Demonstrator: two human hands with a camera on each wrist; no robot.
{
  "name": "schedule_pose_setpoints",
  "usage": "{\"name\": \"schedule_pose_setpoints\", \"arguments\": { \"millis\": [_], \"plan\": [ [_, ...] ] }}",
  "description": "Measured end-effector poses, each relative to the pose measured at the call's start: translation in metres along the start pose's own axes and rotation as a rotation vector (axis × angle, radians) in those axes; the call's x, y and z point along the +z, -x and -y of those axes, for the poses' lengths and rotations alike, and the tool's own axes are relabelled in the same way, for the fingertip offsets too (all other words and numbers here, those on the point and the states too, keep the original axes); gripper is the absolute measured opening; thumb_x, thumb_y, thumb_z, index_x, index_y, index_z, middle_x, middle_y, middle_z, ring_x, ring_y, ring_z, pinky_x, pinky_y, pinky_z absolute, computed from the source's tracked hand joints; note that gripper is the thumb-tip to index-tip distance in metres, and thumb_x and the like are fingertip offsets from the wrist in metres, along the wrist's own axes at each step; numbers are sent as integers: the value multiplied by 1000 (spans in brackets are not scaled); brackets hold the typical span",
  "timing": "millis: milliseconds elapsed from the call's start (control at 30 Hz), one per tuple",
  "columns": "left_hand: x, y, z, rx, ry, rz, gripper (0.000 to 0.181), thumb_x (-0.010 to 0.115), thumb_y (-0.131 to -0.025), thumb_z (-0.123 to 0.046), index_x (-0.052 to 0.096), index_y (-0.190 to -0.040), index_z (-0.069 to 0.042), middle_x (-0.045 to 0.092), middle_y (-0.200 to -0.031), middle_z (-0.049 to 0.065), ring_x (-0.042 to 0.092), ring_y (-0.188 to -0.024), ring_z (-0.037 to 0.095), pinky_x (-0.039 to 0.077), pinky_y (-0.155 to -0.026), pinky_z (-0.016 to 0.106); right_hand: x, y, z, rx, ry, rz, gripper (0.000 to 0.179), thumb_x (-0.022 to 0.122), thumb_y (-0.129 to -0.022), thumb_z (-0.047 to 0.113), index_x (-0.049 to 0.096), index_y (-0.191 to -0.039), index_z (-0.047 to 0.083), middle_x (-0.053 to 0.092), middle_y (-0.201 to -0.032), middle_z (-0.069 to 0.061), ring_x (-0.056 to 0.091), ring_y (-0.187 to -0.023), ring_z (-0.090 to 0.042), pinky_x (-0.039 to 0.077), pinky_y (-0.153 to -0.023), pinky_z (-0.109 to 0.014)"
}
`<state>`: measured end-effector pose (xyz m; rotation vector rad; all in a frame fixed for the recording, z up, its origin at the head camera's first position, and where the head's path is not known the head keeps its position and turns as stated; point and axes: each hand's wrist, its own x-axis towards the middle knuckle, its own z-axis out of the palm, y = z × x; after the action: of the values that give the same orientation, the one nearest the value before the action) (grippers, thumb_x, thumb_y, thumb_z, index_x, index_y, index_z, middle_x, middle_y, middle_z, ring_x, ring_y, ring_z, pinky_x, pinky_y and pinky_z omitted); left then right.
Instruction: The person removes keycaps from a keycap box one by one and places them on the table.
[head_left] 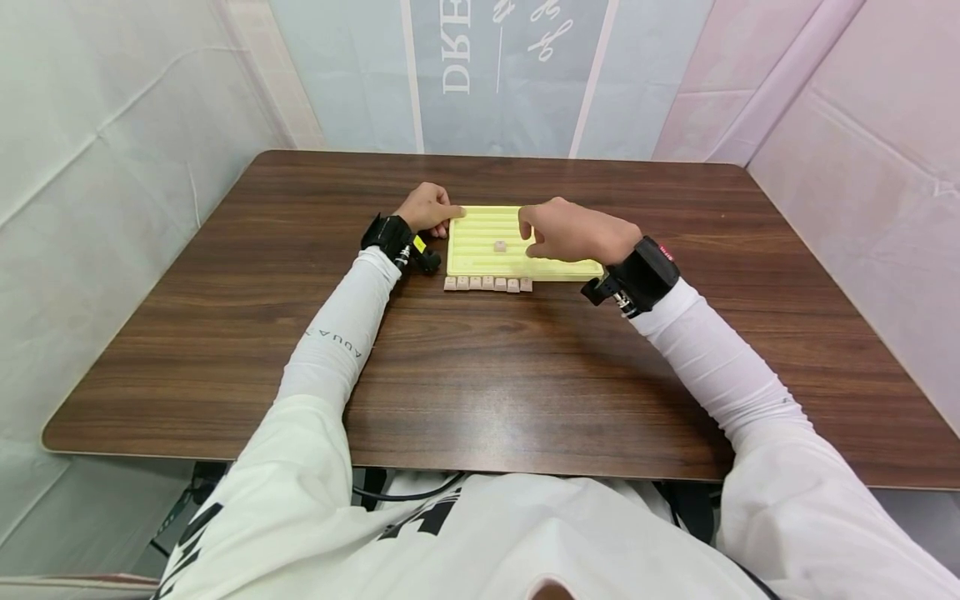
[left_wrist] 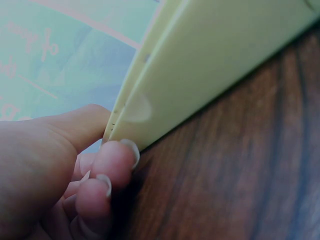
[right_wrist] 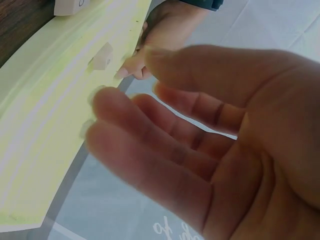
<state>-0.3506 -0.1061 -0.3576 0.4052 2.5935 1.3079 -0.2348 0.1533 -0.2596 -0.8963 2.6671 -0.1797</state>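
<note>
A pale yellow ridged tray (head_left: 480, 260) lies on the table, and one beige keycap (head_left: 500, 247) sits on its ridges left of the middle. Along the tray's front edge runs a row of several more beige keycaps (head_left: 476, 284). My left hand (head_left: 428, 208) pinches the tray's far left corner, thumb on the rim and fingertips against the side wall (left_wrist: 165, 75). Over the tray's right half hovers my right hand (head_left: 573, 231). Its fingers are loosely bent, with a gap between thumb and fingertips and nothing visible in it (right_wrist: 200, 130).
A dark wood-grain table (head_left: 480, 375) spreads under everything. Pale fabric walls (head_left: 135, 167) enclose its left, right and far sides, and the far panel (head_left: 495, 100) carries printed lettering. Each wrist wears a black camera band (head_left: 643, 271).
</note>
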Motion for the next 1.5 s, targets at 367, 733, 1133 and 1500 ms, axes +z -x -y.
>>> {"name": "schedule_pose_setpoints", "arguments": {
  "millis": [367,733,1133,1500],
  "plan": [
    [1,-1,1,-4,1,7,28,65,-92,-30,55,-80,-7,57,-57,-4,56,-44,7,51,-48,23,0,-3,-4,-18,-29,-90,27,50,-99,15,52,-122,1,59,-104,-13,55,-91,-24,44,-81,-35],
    [0,0,-2,4,5,-1,27,64,-93,-29,55,-80,-7,57,-57,-4,55,-43,6,51,-48,23,2,-8,-8,-17,-60,-140,27,49,-99,11,52,-124,0,60,-110,-15,59,-99,-27,48,-86,-38],
    [0,2,-2,11,2,4,26,64,-93,-28,55,-81,-7,57,-58,-3,55,-43,7,51,-48,24,5,-14,-10,-33,-100,-183,30,49,-100,12,49,-128,2,58,-122,-17,58,-109,-28,49,-90,-37],
    [0,3,-3,-3,7,-1,27,64,-93,-28,55,-80,-7,55,-56,-4,55,-43,7,51,-48,23,12,-28,-9,-48,-90,-189,30,51,-99,11,51,-127,0,60,-118,-16,59,-105,-28,50,-86,-38]
  ]
}}
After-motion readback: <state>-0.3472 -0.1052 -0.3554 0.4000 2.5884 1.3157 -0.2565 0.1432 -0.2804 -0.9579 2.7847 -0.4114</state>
